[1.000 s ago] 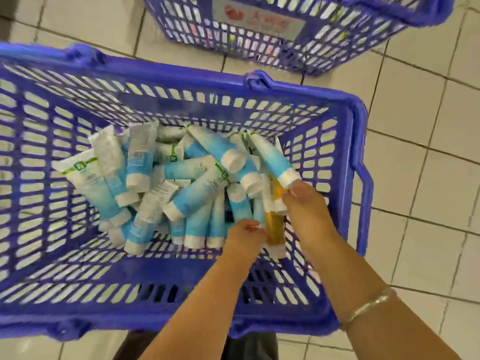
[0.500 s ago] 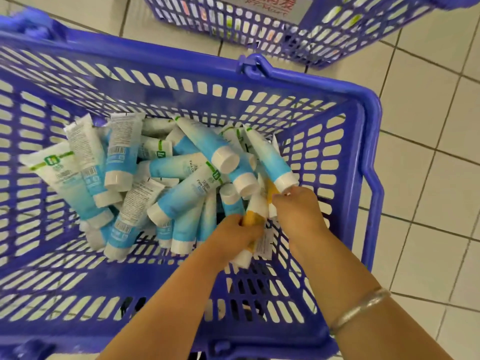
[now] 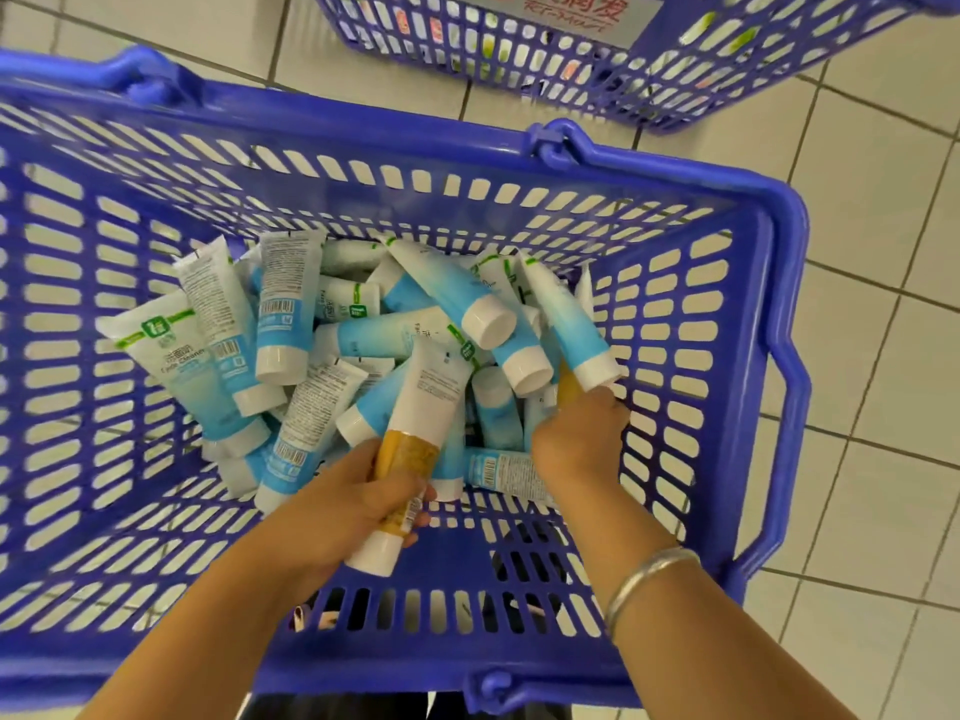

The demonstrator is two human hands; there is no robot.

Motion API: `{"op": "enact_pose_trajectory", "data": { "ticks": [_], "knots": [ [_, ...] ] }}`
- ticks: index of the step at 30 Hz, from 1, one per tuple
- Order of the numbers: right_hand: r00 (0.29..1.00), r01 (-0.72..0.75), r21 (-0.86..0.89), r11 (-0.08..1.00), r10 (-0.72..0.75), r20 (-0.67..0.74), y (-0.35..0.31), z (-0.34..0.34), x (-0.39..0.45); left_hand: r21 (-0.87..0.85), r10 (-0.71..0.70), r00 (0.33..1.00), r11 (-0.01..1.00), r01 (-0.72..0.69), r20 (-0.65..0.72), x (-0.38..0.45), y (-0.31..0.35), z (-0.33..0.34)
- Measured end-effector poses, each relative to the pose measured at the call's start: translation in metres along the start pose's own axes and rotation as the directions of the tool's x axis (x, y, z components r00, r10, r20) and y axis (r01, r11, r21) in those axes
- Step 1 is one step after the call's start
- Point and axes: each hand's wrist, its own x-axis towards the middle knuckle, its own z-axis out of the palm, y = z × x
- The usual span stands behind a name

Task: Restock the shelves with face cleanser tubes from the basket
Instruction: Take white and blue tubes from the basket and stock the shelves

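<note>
— Inside the blue slotted plastic basket, what is held?
— A yellow-and-white cleanser tube is gripped by the left hand, fingers curled round it.
— And the right hand?
— Its fingers are buried among the blue-and-white tubes; their state cannot be told.

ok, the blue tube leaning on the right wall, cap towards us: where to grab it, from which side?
Grip the blue tube round its body just above the white cap, coming from above and the near side. It leans cap-down on the basket wall, its crimped end buried among other tubes. The right hand is just below the cap.
</note>
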Motion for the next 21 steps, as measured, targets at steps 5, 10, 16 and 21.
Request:
{"op": "enact_pose_trajectory", "data": {
  "ticks": [5,10,16,21],
  "knots": [
    [0.999,0.033,0.149,0.988,-0.031,-0.017,0.01,0.01,0.003,-0.036,0.026,0.999,0.999,-0.025,0.025,-0.004,-0.007,-0.005],
    [0.988,-0.147,0.563,0.813,0.094,0.122,0.009,0.015,0.012,-0.113,0.043,0.999,0.993,-0.041,0.022,-0.004,-0.013,-0.012],
    [0.904,-0.363,0.669,0.649,0.071,0.422,0.016,0.006,-0.001,-0.162,0.048,0.999,0.985,-0.05,-0.018,-0.009,-0.015,-0.019],
    [0.781,-0.587,0.676,0.446,0.093,0.618,0.028,-0.007,-0.044,-0.256,0.037,0.999,0.966,-0.046,-0.04,-0.035,-0.008,-0.019]
  ]
}}
